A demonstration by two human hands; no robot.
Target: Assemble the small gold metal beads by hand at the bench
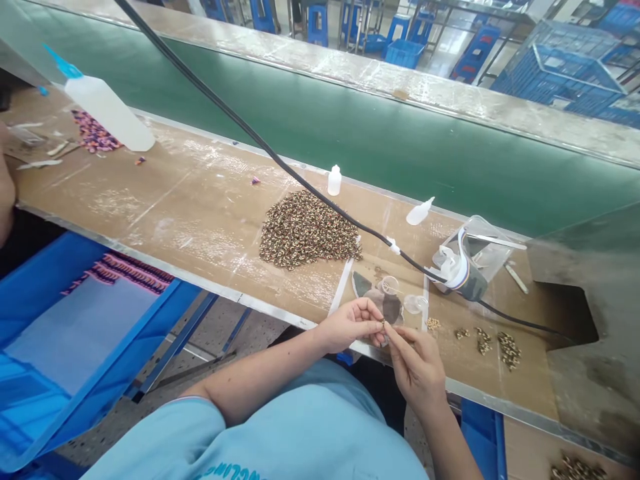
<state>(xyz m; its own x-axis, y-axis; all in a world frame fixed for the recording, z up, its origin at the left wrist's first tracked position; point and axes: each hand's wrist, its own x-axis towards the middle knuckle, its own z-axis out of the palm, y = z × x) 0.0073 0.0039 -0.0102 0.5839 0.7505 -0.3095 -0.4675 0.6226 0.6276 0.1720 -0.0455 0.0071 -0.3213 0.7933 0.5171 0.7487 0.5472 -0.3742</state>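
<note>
My left hand [353,325] and my right hand [419,365] meet at the table's front edge, fingertips pinched together. Between them is a tiny dark-and-gold piece [383,322], mostly covered by the fingers; it resembles the pieces in the large pile [307,230] further back. Just beyond the hands lie a grey cloth [364,283], a small clear cup [389,285] with a thin stick in it, and a clear round lid [414,304]. To the right of my right hand are a few small tan pieces [433,324] and small clusters of brown-gold pieces [509,351].
A black cable [260,141] crosses above the table. Small white bottles [335,181] stand or lie at the back edge. A large bottle [107,110] leans at left by purple-orange pieces [95,132]. A blue crate [100,393] sits below left; a metal box [590,313] borders the right.
</note>
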